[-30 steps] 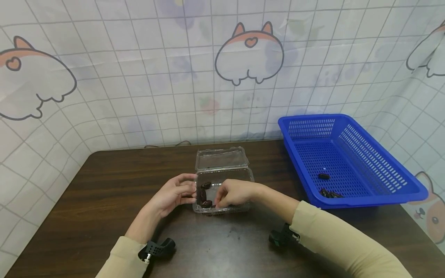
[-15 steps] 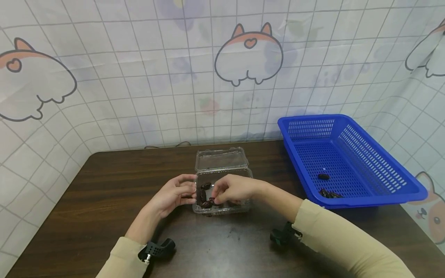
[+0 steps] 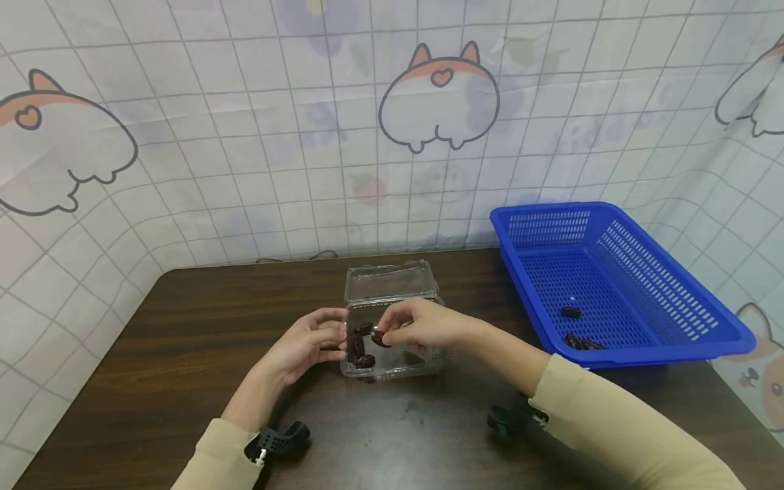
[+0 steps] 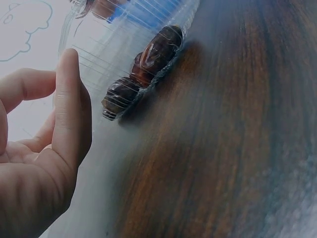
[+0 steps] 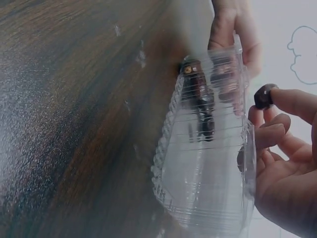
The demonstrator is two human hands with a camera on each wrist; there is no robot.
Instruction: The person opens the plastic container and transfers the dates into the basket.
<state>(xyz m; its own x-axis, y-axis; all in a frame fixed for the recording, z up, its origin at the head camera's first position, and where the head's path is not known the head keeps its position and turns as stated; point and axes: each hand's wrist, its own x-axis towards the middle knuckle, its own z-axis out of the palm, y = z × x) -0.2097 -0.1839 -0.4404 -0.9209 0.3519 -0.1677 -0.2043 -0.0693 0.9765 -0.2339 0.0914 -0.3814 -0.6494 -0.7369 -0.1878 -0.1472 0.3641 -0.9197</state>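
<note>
A clear plastic clamshell box (image 3: 392,371) sits on the table, its lid (image 3: 392,280) folded back. Several dark brown, wrinkled dates (image 3: 365,361) lie along its left side and show through the plastic in the left wrist view. My right hand (image 3: 422,325) pinches one date (image 5: 266,96) between thumb and fingertips, over the box. Lower down in the right wrist view, a second dark piece (image 5: 241,158) shows by the curled fingers; whether they hold it is unclear. My left hand (image 3: 309,344) touches the box's left wall with fairly straight fingers.
At the right stands a blue slotted plastic basket (image 3: 618,286), with a lone date (image 3: 572,312) and a small cluster of dates (image 3: 582,342) near its front. A tile-patterned cloth (image 3: 275,136) hangs behind the brown wooden table (image 3: 214,299).
My right hand has risen a little from low in the box, and a date now shows pinched in its fingertips. My left hand stays at the box's left wall.
</note>
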